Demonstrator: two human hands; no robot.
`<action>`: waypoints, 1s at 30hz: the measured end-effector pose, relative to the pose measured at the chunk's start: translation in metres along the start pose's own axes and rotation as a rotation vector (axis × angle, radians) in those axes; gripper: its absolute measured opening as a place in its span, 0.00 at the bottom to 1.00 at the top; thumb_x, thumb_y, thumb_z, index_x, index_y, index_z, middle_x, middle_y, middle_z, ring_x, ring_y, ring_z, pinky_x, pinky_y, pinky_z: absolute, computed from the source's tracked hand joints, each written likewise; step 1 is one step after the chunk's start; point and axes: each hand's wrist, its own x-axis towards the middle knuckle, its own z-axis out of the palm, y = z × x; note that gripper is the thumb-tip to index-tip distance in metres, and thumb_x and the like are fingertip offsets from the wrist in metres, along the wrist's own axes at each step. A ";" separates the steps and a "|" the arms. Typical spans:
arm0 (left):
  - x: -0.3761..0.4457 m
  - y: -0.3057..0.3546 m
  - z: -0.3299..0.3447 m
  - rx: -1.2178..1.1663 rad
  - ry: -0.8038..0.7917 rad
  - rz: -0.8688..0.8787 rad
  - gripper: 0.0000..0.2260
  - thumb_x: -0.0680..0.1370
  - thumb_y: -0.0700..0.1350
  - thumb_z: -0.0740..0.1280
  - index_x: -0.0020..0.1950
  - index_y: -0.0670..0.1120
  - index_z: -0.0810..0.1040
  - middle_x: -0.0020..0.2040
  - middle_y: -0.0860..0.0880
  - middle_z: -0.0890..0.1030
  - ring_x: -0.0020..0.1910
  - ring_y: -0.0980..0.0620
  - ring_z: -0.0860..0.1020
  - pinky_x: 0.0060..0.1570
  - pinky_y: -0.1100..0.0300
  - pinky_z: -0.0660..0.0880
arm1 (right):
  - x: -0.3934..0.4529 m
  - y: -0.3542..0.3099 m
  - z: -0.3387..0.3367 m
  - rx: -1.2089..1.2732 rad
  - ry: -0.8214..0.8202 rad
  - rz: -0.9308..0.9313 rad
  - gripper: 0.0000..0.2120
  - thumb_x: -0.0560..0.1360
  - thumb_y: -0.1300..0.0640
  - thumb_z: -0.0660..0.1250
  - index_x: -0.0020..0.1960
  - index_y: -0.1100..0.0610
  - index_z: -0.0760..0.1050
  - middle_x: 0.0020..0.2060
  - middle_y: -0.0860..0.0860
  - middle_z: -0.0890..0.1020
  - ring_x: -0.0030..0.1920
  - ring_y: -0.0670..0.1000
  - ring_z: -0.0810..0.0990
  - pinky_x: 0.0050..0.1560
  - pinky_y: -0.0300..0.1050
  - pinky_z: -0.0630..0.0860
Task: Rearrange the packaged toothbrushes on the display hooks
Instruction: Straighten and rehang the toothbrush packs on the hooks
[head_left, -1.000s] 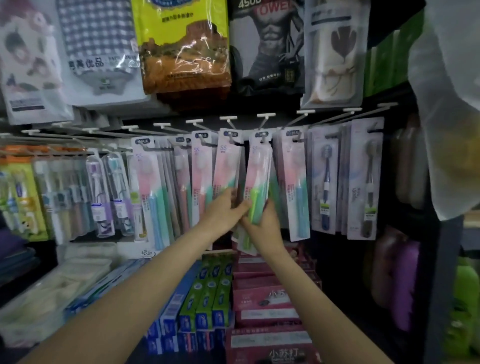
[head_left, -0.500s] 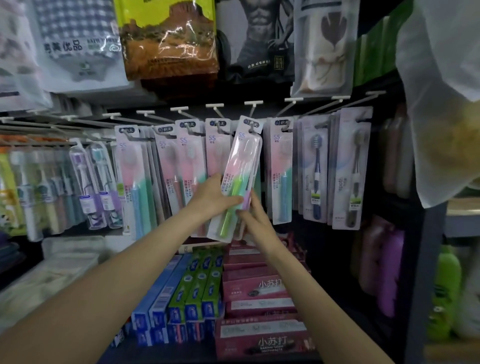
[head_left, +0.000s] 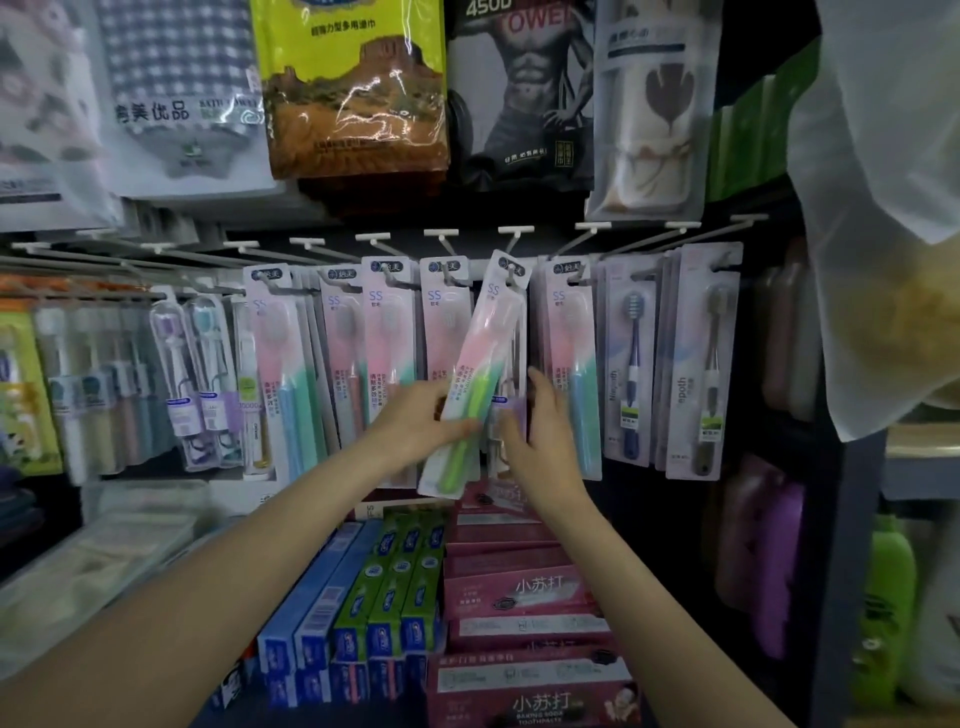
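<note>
- We're pinching the toothbrush pack (head_left: 470, 384) low down with our left hand (head_left: 415, 431); it's tilting up toward one o'clock, its top hanging at the hook (head_left: 511, 244).
- Our right hand (head_left: 540, 441) is hovering at three o'clock of the grip, fingers relaxed, grasping nothing.

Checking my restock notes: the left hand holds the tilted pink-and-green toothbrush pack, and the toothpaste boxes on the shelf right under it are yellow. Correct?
Not quite. The left hand does hold the tilted toothbrush pack, but the head view shows the toothpaste boxes under it are pink-red, with green and blue boxes to their left. None are yellow.
</note>
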 end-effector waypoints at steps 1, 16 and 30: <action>-0.001 0.000 0.000 -0.009 -0.037 0.020 0.10 0.74 0.43 0.69 0.55 0.44 0.77 0.51 0.48 0.81 0.48 0.50 0.79 0.53 0.56 0.75 | 0.002 -0.009 0.000 0.008 0.023 -0.037 0.25 0.79 0.57 0.59 0.74 0.58 0.55 0.64 0.47 0.63 0.65 0.44 0.62 0.65 0.33 0.58; 0.007 0.006 -0.001 0.028 0.118 0.070 0.08 0.77 0.38 0.63 0.53 0.47 0.78 0.50 0.52 0.78 0.49 0.56 0.76 0.49 0.66 0.69 | 0.026 -0.042 -0.071 -0.170 -0.102 -0.076 0.27 0.76 0.69 0.61 0.73 0.52 0.62 0.72 0.48 0.64 0.72 0.49 0.61 0.67 0.39 0.57; 0.014 0.019 0.012 0.032 0.087 0.120 0.15 0.78 0.36 0.62 0.64 0.44 0.74 0.59 0.48 0.77 0.56 0.53 0.75 0.52 0.69 0.68 | 0.022 -0.019 -0.096 -0.227 0.124 -0.043 0.22 0.74 0.66 0.62 0.65 0.48 0.68 0.61 0.51 0.73 0.55 0.51 0.74 0.53 0.45 0.73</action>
